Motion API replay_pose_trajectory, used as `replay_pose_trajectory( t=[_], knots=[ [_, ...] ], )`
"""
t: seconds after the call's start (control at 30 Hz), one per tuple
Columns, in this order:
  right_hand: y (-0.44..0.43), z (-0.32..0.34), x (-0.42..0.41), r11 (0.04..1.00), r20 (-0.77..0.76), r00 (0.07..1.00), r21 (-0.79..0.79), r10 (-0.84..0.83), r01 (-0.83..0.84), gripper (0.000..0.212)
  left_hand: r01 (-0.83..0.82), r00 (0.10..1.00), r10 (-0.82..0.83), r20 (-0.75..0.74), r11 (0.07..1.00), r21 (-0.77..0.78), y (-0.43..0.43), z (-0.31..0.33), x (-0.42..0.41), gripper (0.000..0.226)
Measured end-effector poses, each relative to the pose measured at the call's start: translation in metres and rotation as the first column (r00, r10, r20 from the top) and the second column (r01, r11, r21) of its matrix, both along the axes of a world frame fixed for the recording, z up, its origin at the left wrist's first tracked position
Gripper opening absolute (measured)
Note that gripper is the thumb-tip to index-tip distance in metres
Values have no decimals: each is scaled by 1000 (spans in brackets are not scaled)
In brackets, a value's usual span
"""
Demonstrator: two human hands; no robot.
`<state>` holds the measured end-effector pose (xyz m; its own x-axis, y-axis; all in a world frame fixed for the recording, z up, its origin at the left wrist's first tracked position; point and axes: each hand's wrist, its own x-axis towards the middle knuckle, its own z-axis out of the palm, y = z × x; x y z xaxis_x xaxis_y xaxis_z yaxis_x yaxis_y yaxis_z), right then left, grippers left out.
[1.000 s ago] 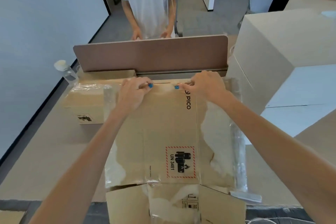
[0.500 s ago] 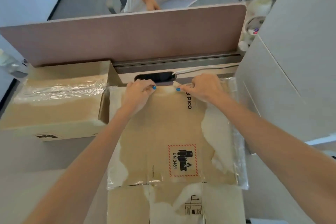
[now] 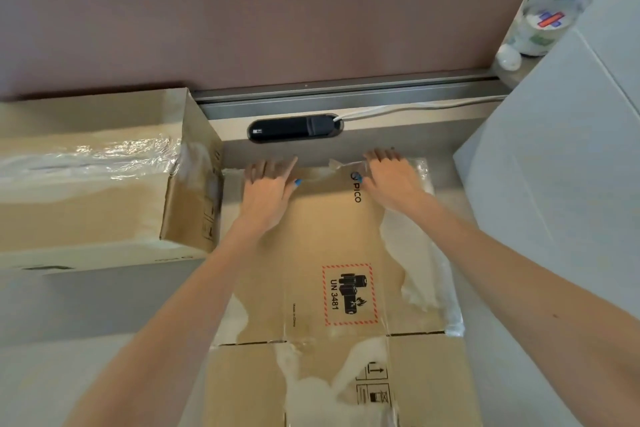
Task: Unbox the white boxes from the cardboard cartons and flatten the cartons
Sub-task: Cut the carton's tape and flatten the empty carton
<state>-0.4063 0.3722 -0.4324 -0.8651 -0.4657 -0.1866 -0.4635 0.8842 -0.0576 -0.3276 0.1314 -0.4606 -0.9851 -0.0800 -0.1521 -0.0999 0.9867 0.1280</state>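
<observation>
A brown cardboard carton (image 3: 311, 246) with a PICO mark and a UN 3481 battery label lies in front of me, its flaps closed and patches of clear tape on it. My left hand (image 3: 268, 185) and my right hand (image 3: 391, 180) lie flat on its far edge, fingers stretched forward and reaching over the edge. A loose strip of clear tape (image 3: 337, 165) sticks up between them. A second carton (image 3: 93, 191), wrapped in clear film, stands to the left. A large white box (image 3: 561, 204) stands at the right.
A brown desk divider (image 3: 277, 21) closes off the back, with a black cable port (image 3: 294, 128) and a white cable below it. A white bottle (image 3: 543, 21) lies at the upper right. The carton sits between the left carton and the white box.
Both hands have let go of their pinch at the tape and now lie flat with fingers stretched over the far edge. The camera has tilted down and closer to the carton.
</observation>
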Motion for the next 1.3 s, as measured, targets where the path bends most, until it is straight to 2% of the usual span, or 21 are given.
replay_pose_trajectory(
  t=[0.07,0.17,0.27,0.37,0.67,0.93,1.07,1.2,1.3],
  knots=[
    [4,-9,12,1000,7,1000,0,19,-19,58,-23,1000,23,5,999,29,2,-4,12,58],
    [7,-17,44,996,8,1000,-82,21,-20,56,-40,999,40,-9,998,49,12,-6,39,56],
    [6,-25,82,988,45,999,-149,-29,35,60,-29,1000,29,2,996,87,26,-11,68,55],
    [3,-37,103,986,56,996,-151,-69,77,66,-22,1000,23,-10,996,89,33,-21,80,57],
    [-4,-56,76,995,-42,997,-83,-65,61,68,-21,999,21,-25,1000,8,26,-36,49,57],
    [-5,-60,72,989,-73,995,-132,-68,58,67,-18,996,18,-84,1000,-7,25,-45,44,59],
    [-9,-58,72,995,-61,995,-73,-75,71,68,-29,999,29,-26,1000,0,25,-40,41,60],
    [-10,-47,71,997,9,997,-3,-72,72,68,8,989,-13,146,999,41,21,-19,36,63],
    [-9,-31,77,999,60,997,13,-40,39,64,3,990,-9,140,999,48,28,-7,60,62]
  ],
)
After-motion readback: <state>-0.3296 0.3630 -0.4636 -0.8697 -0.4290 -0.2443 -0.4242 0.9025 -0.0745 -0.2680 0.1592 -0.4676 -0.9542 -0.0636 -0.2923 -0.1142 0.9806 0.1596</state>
